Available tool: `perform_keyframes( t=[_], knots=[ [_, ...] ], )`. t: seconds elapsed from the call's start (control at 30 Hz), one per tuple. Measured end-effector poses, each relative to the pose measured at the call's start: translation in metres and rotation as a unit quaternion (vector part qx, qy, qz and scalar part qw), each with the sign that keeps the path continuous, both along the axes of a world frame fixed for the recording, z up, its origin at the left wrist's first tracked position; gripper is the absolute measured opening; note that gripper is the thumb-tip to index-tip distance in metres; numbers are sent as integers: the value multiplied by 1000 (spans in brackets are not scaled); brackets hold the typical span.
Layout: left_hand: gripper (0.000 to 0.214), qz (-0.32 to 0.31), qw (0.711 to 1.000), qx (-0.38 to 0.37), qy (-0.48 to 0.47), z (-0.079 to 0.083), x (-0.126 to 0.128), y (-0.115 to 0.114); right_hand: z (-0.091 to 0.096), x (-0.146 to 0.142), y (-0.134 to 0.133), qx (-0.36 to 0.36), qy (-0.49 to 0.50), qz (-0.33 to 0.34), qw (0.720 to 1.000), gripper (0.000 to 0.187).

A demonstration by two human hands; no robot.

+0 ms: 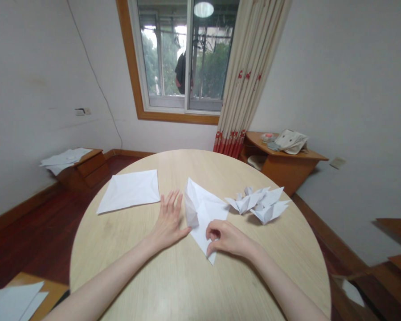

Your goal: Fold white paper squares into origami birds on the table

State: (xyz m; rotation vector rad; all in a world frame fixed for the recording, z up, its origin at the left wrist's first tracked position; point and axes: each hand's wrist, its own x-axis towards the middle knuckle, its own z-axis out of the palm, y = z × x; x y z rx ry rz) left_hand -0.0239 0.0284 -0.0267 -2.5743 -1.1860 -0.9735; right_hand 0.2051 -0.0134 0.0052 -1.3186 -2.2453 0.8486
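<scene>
A partly folded white paper (204,210) lies in the middle of the round wooden table (173,285), one flap standing up at its left. My left hand (169,221) lies flat and open on the table, its thumb touching the paper's left edge. My right hand (225,238) rests on the paper's lower part with its fingers curled, the fingertips pressing the sheet near its pointed lower corner.
A flat stack of white sheets (129,191) lies to the left on the table. Several folded paper figures (259,204) sit to the right. Low wooden cabinets stand by the walls: one at the left (87,167), one at the right (280,167) with a bag on it.
</scene>
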Motion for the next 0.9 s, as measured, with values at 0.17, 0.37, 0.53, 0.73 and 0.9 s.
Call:
perform_keyframes(
  t=[0.17,0.37,0.53,0.73,0.9],
  knots=[
    [98,-19,999,29,-8,1,-1,-2,-1,2,3,95,2,4,995,5],
    [97,-23,999,32,-7,1,-2,-2,-12,7,7,157,-46,-2,987,28],
    [93,-38,998,51,-24,5,-5,-5,-22,5,7,142,-64,-3,988,41],
    [83,-52,995,81,-25,19,-12,-11,-25,3,9,139,-64,6,988,40],
    [56,-103,991,81,11,30,-15,-15,-24,2,8,136,-65,5,989,40]
  ],
)
